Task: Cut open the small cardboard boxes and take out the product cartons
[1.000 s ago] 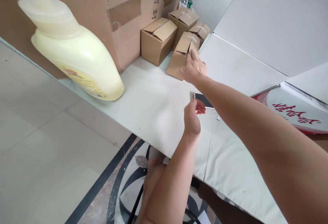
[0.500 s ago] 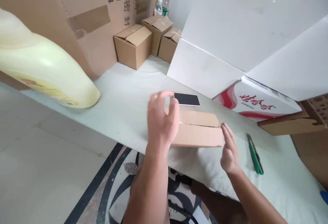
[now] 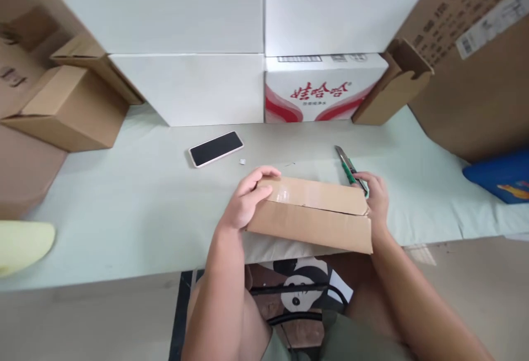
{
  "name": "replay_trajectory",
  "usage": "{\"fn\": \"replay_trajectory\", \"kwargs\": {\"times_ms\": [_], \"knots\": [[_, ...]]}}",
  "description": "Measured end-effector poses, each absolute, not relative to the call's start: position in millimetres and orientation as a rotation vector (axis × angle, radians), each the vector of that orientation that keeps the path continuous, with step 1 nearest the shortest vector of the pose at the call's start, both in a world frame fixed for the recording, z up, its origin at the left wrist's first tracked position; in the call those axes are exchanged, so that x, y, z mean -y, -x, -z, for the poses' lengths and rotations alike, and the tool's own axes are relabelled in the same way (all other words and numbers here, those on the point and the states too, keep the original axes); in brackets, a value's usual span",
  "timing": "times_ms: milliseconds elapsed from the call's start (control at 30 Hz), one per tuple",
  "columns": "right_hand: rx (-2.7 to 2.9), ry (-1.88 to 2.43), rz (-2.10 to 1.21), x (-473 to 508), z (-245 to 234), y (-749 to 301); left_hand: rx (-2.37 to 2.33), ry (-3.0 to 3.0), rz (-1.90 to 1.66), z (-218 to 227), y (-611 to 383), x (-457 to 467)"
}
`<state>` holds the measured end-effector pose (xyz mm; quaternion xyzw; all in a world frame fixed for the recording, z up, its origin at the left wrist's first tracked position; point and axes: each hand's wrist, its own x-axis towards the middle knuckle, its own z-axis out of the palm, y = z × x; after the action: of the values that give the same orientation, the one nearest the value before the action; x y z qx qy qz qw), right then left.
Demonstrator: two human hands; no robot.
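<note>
A small brown cardboard box (image 3: 314,215), its flaps taped shut, lies at the near edge of the pale green table (image 3: 136,206). My left hand (image 3: 248,198) grips its left end with fingers curled over the top. My right hand (image 3: 376,198) is pressed against its right end, fingers closed on the far corner. A green utility knife (image 3: 349,168) lies just behind my right hand, touching or nearly touching the fingertips. A phone (image 3: 215,148) lies face up behind the box to the left.
White boxes (image 3: 190,47) and a red-and-white printed carton (image 3: 322,88) line the back. Brown cartons stand at the left (image 3: 70,110) and right (image 3: 471,63). A blue object (image 3: 500,176) lies far right, and a yellow bottle's end (image 3: 22,245) far left.
The view has swung right, from the stacked small boxes to the table's middle. The box was brought to the near edge, and both hands have now closed on its ends.
</note>
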<state>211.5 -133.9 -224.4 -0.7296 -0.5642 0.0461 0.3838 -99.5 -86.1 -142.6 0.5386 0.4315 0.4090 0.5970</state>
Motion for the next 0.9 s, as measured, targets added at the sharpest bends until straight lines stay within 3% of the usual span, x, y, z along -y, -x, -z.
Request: {"fn": "replay_trajectory", "kwargs": {"times_ms": [267, 700, 800, 900], "knots": [[1.311, 2.174, -0.289, 117, 232, -247, -0.983, -1.189, -1.11, 150, 71, 78], [1.261, 2.223, -0.539, 118, 213, -237, -0.894, -1.195, -1.147, 163, 66, 79], [1.093, 2.132, -0.598, 121, 201, -234, -0.896, -1.211, -1.177, 164, 64, 79], [0.784, 1.747, -0.541, 133, 174, -225, -0.914, -1.254, -1.17, 163, 62, 83]]}}
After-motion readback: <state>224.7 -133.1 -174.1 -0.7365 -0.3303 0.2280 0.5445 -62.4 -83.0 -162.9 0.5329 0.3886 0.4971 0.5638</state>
